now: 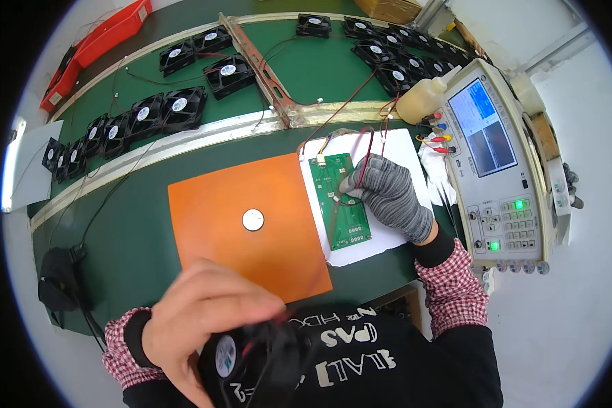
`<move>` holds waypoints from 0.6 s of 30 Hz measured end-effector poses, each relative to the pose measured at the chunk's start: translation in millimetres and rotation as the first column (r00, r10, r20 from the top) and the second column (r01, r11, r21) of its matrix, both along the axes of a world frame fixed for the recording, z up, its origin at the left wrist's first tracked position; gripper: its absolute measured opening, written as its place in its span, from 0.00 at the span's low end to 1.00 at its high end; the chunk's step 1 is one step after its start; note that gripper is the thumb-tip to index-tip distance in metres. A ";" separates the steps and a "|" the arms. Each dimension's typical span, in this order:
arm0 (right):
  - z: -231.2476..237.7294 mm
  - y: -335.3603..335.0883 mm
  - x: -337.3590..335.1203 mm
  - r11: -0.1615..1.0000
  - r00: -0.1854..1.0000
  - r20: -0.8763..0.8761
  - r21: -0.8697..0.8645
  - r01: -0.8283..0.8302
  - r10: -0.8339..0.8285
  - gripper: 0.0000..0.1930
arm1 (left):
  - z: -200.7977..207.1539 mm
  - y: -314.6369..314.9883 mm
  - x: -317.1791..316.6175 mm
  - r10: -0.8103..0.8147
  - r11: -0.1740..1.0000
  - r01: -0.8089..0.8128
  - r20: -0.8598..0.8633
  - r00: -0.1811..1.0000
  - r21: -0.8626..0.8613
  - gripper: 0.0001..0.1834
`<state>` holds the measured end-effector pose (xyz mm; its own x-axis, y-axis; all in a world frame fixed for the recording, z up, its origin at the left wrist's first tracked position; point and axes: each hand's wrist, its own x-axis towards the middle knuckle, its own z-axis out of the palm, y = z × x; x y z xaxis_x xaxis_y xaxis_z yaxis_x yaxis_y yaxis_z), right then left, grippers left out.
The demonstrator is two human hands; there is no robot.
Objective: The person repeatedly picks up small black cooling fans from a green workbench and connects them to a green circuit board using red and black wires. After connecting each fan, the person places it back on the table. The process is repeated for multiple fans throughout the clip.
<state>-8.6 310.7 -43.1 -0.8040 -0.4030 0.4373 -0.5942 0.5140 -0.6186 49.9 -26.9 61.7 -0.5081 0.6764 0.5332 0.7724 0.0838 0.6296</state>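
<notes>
My bare left hand [190,319] is wrapped round a black cooling fan [226,355] with a round label, held low in front of my body; part of the fan is blurred. My right hand [391,194], in a grey striped glove, is closed in a pinch over a green circuit board [350,221]. Thin red and black wires [366,158] run into its fingers; their ends are hidden there. The board lies on a white sheet [387,238], with a white connector [321,160] and coloured wires at its top end.
An orange mat [224,255] with a white disc [253,219] lies left of the board. To the right stands a test instrument [500,204] with a lit screen, beside a cream bottle [418,102]. Several black fans [183,105] line the back, divided by a metal rail [258,64].
</notes>
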 end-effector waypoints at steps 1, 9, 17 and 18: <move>0.0 0.8 0.6 0.998 0.997 -0.082 0.068 -0.003 0.009 0.10 | 1.7 -1.3 -1.0 0.104 0.991 -0.120 -0.209 0.972 -0.066 0.40; 2.7 5.8 5.0 0.996 0.998 0.025 0.067 0.064 -0.066 0.11 | 5.0 3.9 0.4 -0.614 0.788 0.084 0.768 0.183 0.610 0.55; -1.6 1.6 5.2 0.993 0.997 -0.023 0.093 0.078 -0.076 0.10 | 3.6 7.9 -9.2 -0.324 0.921 0.139 0.517 0.793 0.364 0.47; -2.1 -0.2 6.9 0.992 0.995 -0.035 0.087 0.091 -0.088 0.10 | 14.3 13.3 -19.7 -0.133 0.983 0.090 0.278 0.951 0.161 0.45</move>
<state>-1.7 310.5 -45.2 -0.8251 -0.3683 0.4285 -0.5616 0.6181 -0.5501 30.2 -13.6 76.0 -0.5799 0.6637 0.4726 0.5566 -0.1009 0.8246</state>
